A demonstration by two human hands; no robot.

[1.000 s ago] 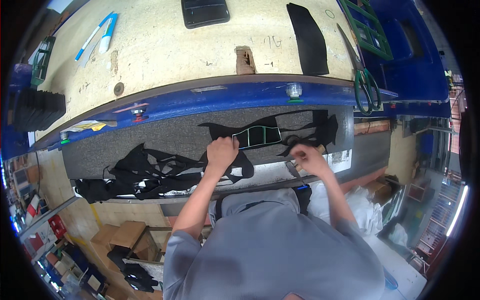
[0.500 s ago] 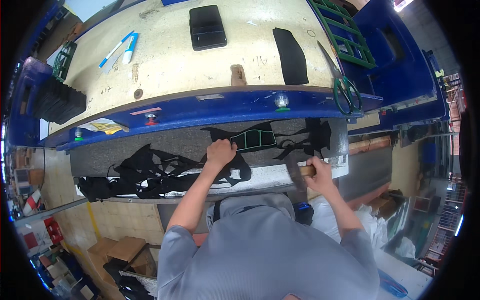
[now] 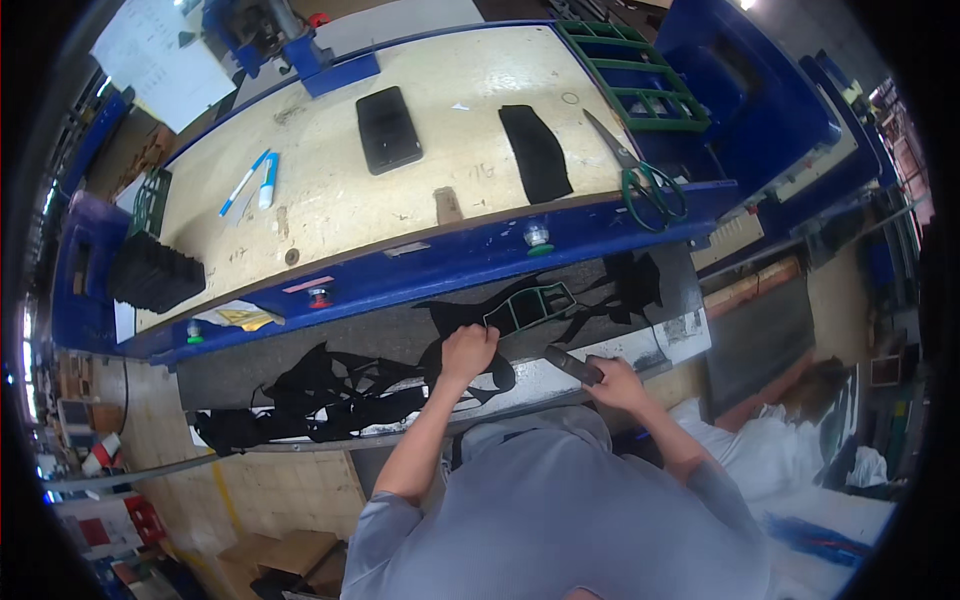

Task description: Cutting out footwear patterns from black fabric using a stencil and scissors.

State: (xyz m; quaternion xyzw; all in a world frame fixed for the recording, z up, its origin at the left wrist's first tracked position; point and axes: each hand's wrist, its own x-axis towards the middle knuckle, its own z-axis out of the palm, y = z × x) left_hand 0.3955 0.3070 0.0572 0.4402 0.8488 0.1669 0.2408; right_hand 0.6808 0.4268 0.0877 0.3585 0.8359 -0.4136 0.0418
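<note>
My left hand (image 3: 470,353) has its fingers closed at the near left end of a cutting die (image 3: 537,307), a pale green-edged frame with black material showing inside it. The die lies on black cut fabric over the dark lower work surface. My right hand (image 3: 614,383) is wrapped round a hammer (image 3: 572,366), held just right of and nearer than the die, apart from it. The hammer is partly blurred, and its grip is hidden by my fingers. Left of my left hand lie tangled black fabric scraps (image 3: 330,378); more black scraps (image 3: 632,285) lie beyond the die's right end.
On the blue-edged table (image 3: 330,215) lie a phone (image 3: 389,130), a black fabric piece (image 3: 536,153), scissors (image 3: 645,180), a pen (image 3: 243,183) and a marker (image 3: 269,180). A black stack (image 3: 155,275) stands at left, green metal dies (image 3: 645,85) at far right.
My right hand has brought the hammer leftward and nearer to the die. My left hand stays at the die's left end. The whole view has shifted and tilted.
</note>
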